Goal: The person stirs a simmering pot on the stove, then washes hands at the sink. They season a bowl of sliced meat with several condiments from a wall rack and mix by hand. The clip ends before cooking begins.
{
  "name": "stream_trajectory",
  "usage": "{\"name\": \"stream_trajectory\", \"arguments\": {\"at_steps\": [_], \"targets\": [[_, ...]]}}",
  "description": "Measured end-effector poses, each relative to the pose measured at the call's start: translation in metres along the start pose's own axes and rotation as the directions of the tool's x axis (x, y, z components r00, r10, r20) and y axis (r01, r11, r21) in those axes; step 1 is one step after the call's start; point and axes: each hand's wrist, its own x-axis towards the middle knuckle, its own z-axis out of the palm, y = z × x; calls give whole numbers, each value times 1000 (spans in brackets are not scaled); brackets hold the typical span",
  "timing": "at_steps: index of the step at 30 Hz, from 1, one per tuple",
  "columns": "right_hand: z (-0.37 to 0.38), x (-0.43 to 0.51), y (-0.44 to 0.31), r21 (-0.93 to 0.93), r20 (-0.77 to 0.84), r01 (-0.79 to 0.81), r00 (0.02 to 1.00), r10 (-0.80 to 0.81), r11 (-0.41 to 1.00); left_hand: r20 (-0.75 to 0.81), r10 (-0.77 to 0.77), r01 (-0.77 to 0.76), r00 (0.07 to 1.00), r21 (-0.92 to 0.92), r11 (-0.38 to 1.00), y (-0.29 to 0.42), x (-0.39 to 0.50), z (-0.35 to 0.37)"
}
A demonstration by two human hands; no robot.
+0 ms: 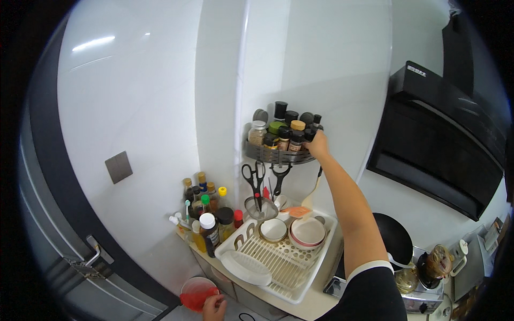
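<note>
My right hand point(318, 145) reaches up to the right end of a dark corner rack point(281, 155) on the wall. Its fingers close around a black-capped spice jar point(309, 134), which they partly hide. Beside that jar, the rack is crowded with spice jars, among them a clear jar with a silver lid point(257, 133), a jar with a green lid point(276, 127) and a tall black-topped grinder point(280, 110). At the bottom edge, my left hand point(214, 308) hangs low with curled fingers, in front of a bin with a red bag point(197, 297). Whether it holds anything cannot be told.
Below the rack, a white dish rack point(299, 295) holds bowls point(308, 232) and a white lid-like piece point(245, 268). Scissors point(253, 180) hang above it. Sauce bottles point(209, 232) crowd its left. A black range hood point(437, 136), wok point(391, 234) and stove point(425, 303) stand right.
</note>
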Motion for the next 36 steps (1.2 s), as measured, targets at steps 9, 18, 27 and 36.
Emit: {"name": "stream_trajectory", "arguments": {"at_steps": [9, 18, 27, 36], "targets": [[-13, -30, -24, 31, -252, 196, 950, -182, 980, 65, -179, 186, 982, -119, 975, 7, -4, -9], [43, -170, -137, 418, 124, 635, 668, -733, 650, 71, -321, 326, 944, -78, 942, -4, -16, -14], [230, -211, -181, 192, 646, 283, 684, -338, 940, -63, -407, 400, 911, -104, 911, 5, -39, -37], [256, -214, -184, 102, 690, 219, 687, -228, 970, -143, -515, 520, 845, -3, 854, 6, -79, -55]]}}
